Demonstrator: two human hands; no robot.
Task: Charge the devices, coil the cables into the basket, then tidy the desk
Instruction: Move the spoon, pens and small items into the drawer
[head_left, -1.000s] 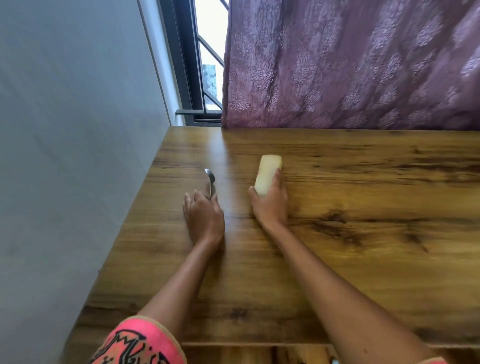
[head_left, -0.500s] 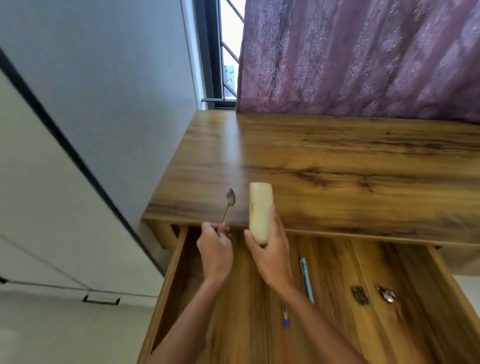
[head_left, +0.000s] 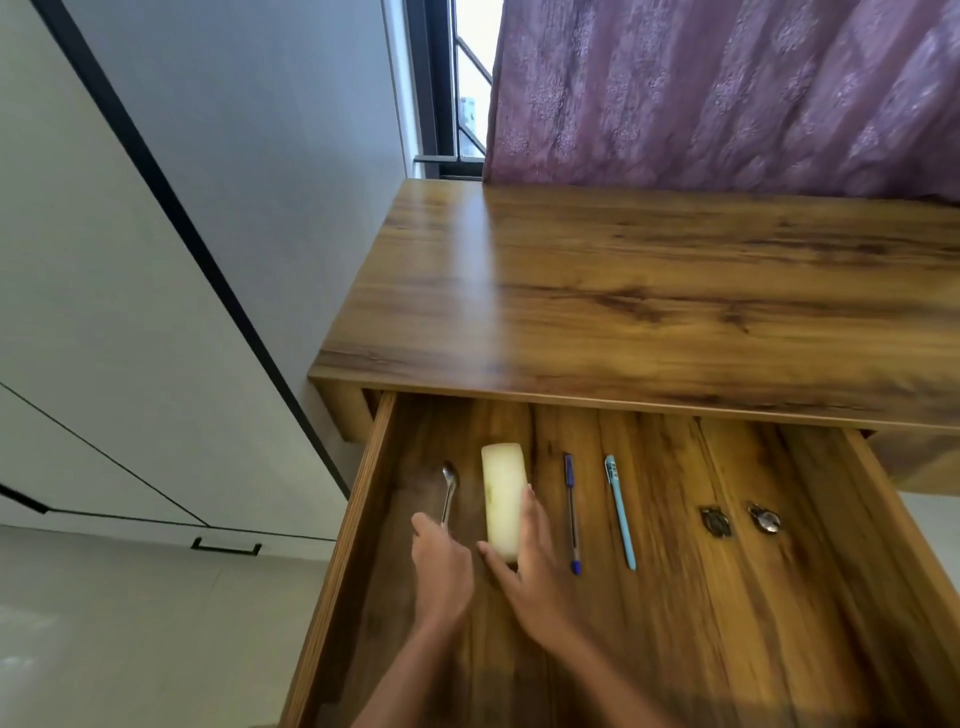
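Observation:
A wooden drawer (head_left: 374, 467) stands pulled out under the desk top (head_left: 649, 291). Inside it, at the left, my left hand (head_left: 441, 566) grips the handle of a metal spoon (head_left: 450, 486) whose bowl points away from me. Just to its right my right hand (head_left: 530, 566) holds the near end of a pale cream oblong case (head_left: 501, 488), thumb on its left side and fingers along its right. Both things are down at the drawer floor; whether they touch it I cannot tell.
A dark blue pen (head_left: 571, 512) and a light blue pen (head_left: 619, 512) lie side by side right of the case. Two small metal objects (head_left: 716, 521) (head_left: 763, 518) lie further right. A purple curtain (head_left: 727, 93) hangs behind the desk; a white wall (head_left: 234, 156) is at left.
Both hands have carried the spoon and the case off the desk top, back over its front edge and down into the open drawer. The view has tilted down to the drawer.

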